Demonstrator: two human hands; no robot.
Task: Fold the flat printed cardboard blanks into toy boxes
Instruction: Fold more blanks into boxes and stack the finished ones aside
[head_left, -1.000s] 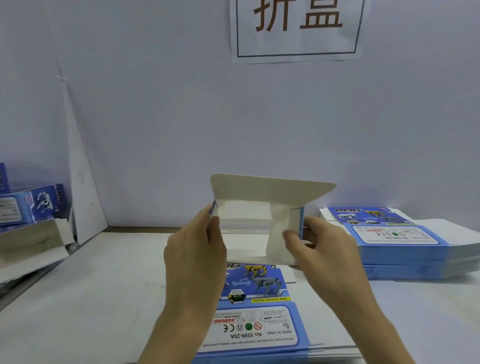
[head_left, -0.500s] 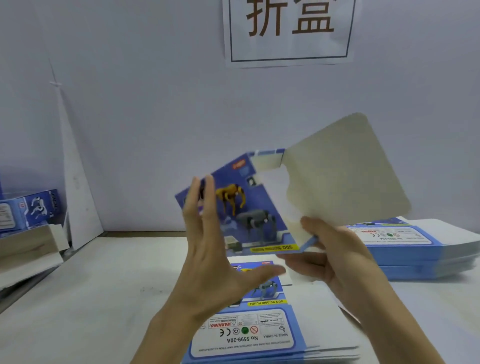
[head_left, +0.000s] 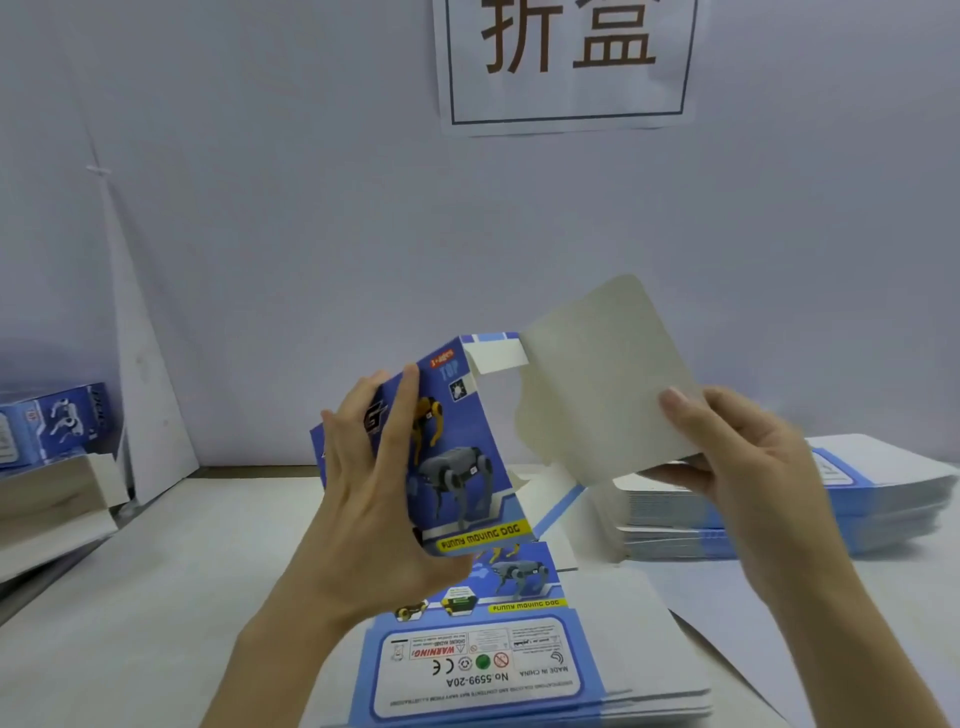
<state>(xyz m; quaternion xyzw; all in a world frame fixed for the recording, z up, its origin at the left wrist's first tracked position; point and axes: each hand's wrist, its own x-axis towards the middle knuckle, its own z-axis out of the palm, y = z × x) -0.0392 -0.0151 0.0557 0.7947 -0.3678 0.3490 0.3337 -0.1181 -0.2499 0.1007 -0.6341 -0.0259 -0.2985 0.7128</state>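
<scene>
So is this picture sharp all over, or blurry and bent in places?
Head view: soft, even light, no glare, faint shadows beside the stack of blanks. Head view: the half-folded box and wall sign look fairly sharp; the right hand pinching its flap is slightly smeared; the finished boxes at the left edge are blurred.

Lighting: bright, even, diffuse; cool bluish cast over wall (head_left: 260, 270). Shadows: soft and faint on table (head_left: 156, 597); left margin dimmer. Sharpness: generally soft, right hand (head_left: 748, 467) slightly blurred. Edges: wide-angle bowing.
</scene>
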